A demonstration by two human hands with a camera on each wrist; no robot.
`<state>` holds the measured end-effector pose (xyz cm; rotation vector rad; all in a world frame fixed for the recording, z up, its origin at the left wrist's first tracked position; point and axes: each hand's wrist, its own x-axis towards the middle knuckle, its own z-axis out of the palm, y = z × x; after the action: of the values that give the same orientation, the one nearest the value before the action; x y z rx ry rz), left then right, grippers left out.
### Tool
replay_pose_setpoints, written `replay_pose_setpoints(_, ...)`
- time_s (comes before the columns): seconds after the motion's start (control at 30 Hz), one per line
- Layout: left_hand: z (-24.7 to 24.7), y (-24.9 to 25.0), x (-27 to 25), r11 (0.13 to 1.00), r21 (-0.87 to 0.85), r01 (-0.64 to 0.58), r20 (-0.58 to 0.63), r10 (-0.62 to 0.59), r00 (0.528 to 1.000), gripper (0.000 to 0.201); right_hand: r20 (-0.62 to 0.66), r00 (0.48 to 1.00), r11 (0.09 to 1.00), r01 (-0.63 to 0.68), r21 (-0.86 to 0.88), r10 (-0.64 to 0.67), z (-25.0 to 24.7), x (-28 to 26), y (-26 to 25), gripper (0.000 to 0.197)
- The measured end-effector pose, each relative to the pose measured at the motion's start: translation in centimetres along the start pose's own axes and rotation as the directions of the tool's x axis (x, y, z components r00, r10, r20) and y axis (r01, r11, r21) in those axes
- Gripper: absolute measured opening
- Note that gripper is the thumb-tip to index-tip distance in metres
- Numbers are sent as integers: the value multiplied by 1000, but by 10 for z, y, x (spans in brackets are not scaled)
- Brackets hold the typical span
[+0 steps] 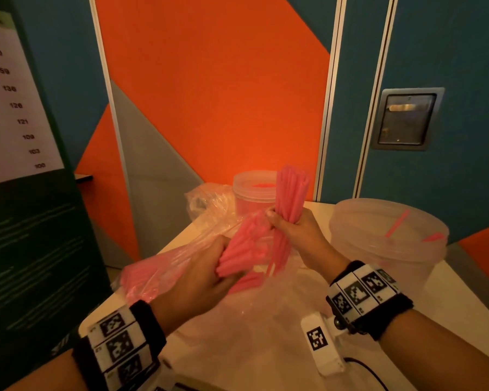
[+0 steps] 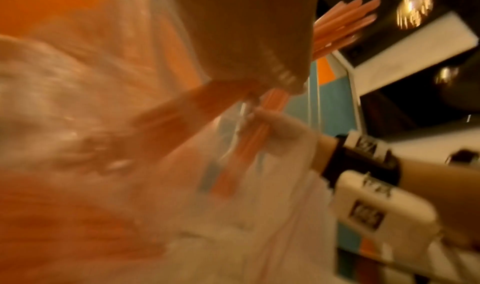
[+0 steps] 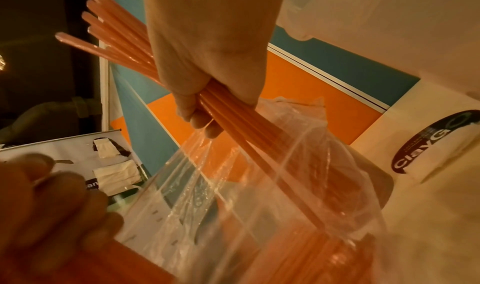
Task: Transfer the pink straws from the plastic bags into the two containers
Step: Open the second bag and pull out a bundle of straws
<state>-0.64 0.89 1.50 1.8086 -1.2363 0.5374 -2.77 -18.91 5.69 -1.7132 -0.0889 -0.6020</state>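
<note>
Your left hand (image 1: 206,275) grips the plastic bag (image 1: 164,266) — plenty of straws remain inside; your right hand (image 1: 291,230) clutches a drawn-out bundle of pink straws (image 1: 290,193). The far container (image 1: 254,193) holds many — the near container (image 1: 390,235) only a few.

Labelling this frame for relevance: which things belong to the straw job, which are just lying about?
Job:
- bundle of pink plastic straws
- clear plastic bag of straws
- translucent round containers

Lying about:
- white printed number sheet
- metal wall hatch

Numbered chart (image 1: 14,103) far left; orange/blue wall panels (image 1: 215,88) behind; metal recessed latch (image 1: 405,119) right.
</note>
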Motion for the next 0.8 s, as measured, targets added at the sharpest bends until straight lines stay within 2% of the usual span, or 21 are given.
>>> replay_pose_setpoints(0.07, 5, 21, 11, 995, -97, 9, -165, -25, 986, 37, 2, 1000, 1000, 16, 8, -16, 2, -4, -10, 9)
replay_pose_setpoints(0.13, 8, 41, 30, 973, -227, 51, -325, -125, 937, 23, 15, 997, 997, 69, 27, -69, 3, -8, -22, 14)
replay_pose_setpoints(0.2, 14, 54, 50, 922, -379, 74, -395, -234, 888, 14, 26, 991, 990, 127, 69, -129, 3, -14, -36, 12)
replay_pose_setpoints(0.27, 20, 62, 69, 881, -468, 64, -422, -287, 860, 14, 16, 988, 982, 151, 115, -154, 1, -19, -47, 9)
replay_pose_setpoints(0.37, 35, 76, 87, 856, -515, 49, -407, -294, 865, 8, -68, 987, 964, 157, 215, -145, -6, -27, -55, 9)
replay_pose_setpoints(0.43, 51, 84, 93, 831, -551, 75, -354, -314, 881, 10, -137, 988, 962, 105, 253, -71, -11, -34, -58, 21)
replay_pose_setpoints(0.47, 59, 87, 94, 807, -583, 97, -320, -337, 885, 11, -166, 986, 958, 77, 278, -31, -13, -38, -57, 21)
replay_pose_setpoints(0.53, 76, 94, 93, 752, -643, 146, -258, -392, 883, 36, -204, 979, 944, 56, 326, 12, -19, -47, -53, 13)
replay_pose_setpoints(0.6, 92, 101, 89, 691, -692, 208, -194, -456, 869, 57, -247, 968, 942, 36, 334, 51, -23, -58, -45, 17)
replay_pose_setpoints(0.7, 115, 110, 74, 616, -738, 277, -134, -537, 833, 58, -251, 962, 944, -17, 329, 105, -28, -74, -28, 32)
replay_pose_setpoints(0.73, 122, 112, 68, 596, -749, 289, -123, -555, 823, 59, -228, 969, 947, -17, 321, 95, -32, -79, -18, 40)
replay_pose_setpoints(0.8, 136, 115, 56, 516, -801, 302, -73, -585, 808, 71, -144, 975, 938, -114, 326, 168, -36, -90, -7, 64)
